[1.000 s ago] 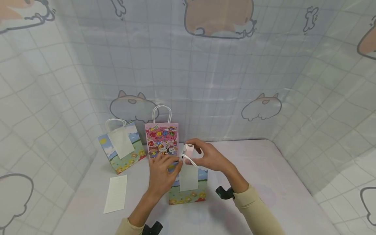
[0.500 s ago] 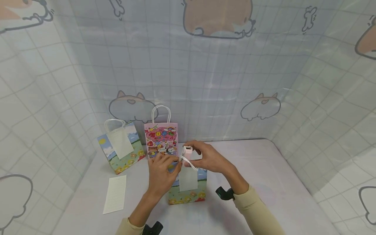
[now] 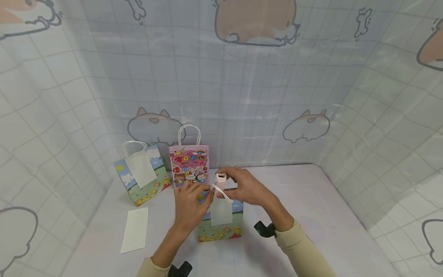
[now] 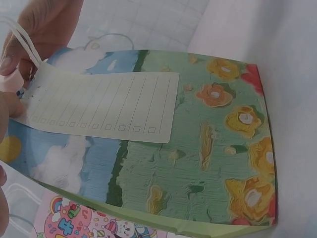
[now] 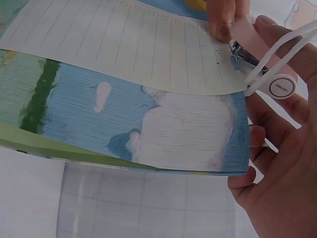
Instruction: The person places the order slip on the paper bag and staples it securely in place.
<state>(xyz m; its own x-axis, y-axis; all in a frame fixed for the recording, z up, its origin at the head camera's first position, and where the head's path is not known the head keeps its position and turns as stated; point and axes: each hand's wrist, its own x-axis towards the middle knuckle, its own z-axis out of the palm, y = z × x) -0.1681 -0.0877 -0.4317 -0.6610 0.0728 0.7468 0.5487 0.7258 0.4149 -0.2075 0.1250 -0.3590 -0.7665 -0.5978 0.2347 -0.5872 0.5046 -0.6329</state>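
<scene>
A paper gift bag [image 3: 220, 231] printed with sky and flowers stands between the hands, a white lined checklist sheet [image 4: 109, 104] lying over its upper front. My left hand [image 3: 189, 206] pinches the sheet and bag at the top edge. In my right hand [image 3: 247, 186] is a small pink stapler [image 5: 252, 39], gripped between thumb and fingers. Its jaws reach over the top edge of sheet and bag in the right wrist view. The bag's white cord handle [image 5: 282, 54] crosses in front of the stapler. Several small dark marks show on the sheet near the stapler.
Behind, a pink cartoon gift bag [image 3: 189, 165] stands upright against the wall. A matching flowered bag [image 3: 152, 188] with a white sheet [image 3: 141, 169] on its front leans at the left. Another lined sheet [image 3: 135, 230] lies on the table, left of my left arm.
The stapler has dropped slightly and tipped in my right hand, and the cord handle in front of it has shifted a little. My left hand stays in place.
</scene>
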